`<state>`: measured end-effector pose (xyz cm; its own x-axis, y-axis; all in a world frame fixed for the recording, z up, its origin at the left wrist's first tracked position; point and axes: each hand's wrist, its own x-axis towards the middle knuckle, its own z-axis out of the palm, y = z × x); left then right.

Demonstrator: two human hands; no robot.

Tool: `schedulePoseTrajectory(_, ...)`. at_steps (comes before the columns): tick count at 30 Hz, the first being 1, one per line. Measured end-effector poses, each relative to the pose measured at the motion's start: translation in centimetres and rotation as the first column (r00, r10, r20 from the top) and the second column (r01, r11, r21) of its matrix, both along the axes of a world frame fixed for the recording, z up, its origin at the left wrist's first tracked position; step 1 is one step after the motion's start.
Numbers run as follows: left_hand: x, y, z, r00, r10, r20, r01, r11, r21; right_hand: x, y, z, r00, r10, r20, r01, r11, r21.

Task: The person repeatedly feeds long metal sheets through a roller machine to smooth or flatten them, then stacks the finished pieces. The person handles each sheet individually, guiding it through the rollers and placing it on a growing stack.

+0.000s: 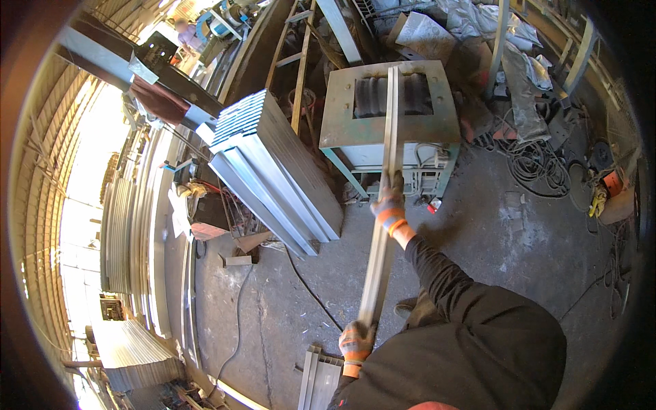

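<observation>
Head view: I see 1 long metal strip (383, 205) held lengthwise, far end resting on the green machine table (335, 116). Right hand (389, 205) is wrapped tight round it mid-length, left hand (357, 340) closed on the near end; 2 spaced grips probably stop it sagging. Both gloved. Stack of grey sheets (280, 167) sits just left of the strip, cable tangle (540, 167) well right. Bare concrete floor (492, 232) on the right gives swing room; more profiles (318, 376) lie by my feet.
</observation>
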<state>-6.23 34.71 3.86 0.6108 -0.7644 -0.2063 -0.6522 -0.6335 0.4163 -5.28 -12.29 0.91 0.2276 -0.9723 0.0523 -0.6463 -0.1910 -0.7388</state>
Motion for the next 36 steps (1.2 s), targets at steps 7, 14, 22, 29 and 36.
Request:
schedulePoseTrajectory(7,6.1,-16.3,-1.1,0.425,0.128,-0.896,-0.191,0.980,0.050,-1.4,-18.0,-7.4,0.235,-0.202,0.951,-0.281,0.922,0.265)
schedulePoseTrajectory(14,11.1,-38.6,-6.3,0.889,-0.290,-0.354,0.260,0.957,-0.129,1.8,-40.2,-7.3,0.966,0.126,-0.227,-0.254,0.641,-0.724)
schedulePoseTrajectory(22,15.6,-57.9,-8.0,0.888,-0.351,-0.298,0.295,0.930,-0.218,8.8,-54.1,-3.7,0.801,0.117,-0.587,-0.305,0.924,-0.232)
schedulePoseTrajectory(29,14.2,-48.6,-10.9,0.859,-0.505,-0.085,0.483,0.854,-0.195,6.3,-43.8,-4.8,0.878,0.082,-0.472,-0.319,0.834,-0.450)
schedulePoseTrajectory(36,11.4,-25.0,-10.5,0.858,-0.245,-0.452,0.229,0.969,-0.092,2.7,-20.7,-2.9,0.880,0.147,-0.452,-0.333,0.869,-0.366)
